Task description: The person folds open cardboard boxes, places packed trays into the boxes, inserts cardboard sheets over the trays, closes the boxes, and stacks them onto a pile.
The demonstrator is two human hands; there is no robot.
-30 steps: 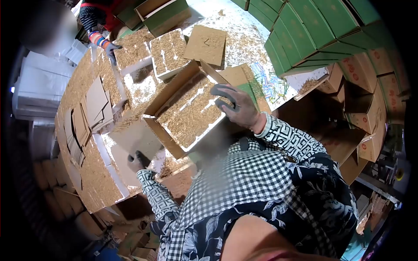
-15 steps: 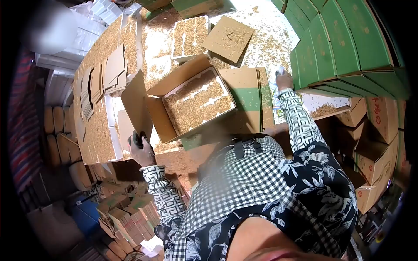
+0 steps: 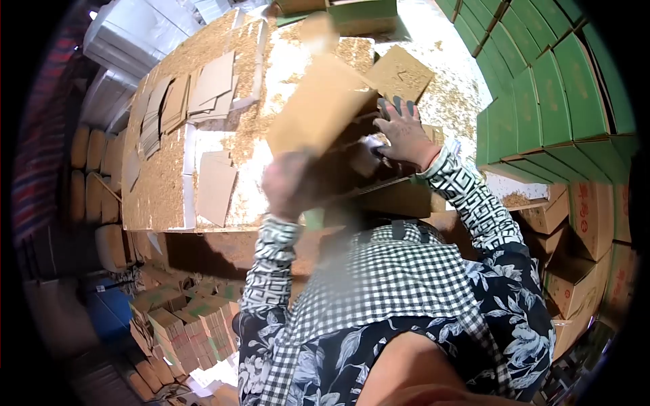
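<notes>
An open cardboard box [image 3: 315, 101] stands in front of me on the table, its big brown flap raised and smeared by motion. My left hand [image 3: 288, 181] is at the near left corner of that flap; blur hides how its fingers lie. Over the right side of the box is my right hand [image 3: 406, 139], in a glove with dark fingertips, its fingers spread. Just by its thumb shows a small crumpled white thing [image 3: 367, 154]; whether the thumb touches it I cannot tell. The inside of the box is dark and its filling hidden.
Loose brown flakes cover the table [image 3: 162, 203]. Cardboard sheets [image 3: 215, 81] lie at the left, and a square sheet [image 3: 404, 73] lies behind the box. Green boxes [image 3: 542, 101] are stacked high at the right. Flattened cartons [image 3: 196, 325] stand below left.
My left hand has moved right and up, and the flap has swung over the flake-filled box. My right hand has come left from beside the green boxes to the box.
</notes>
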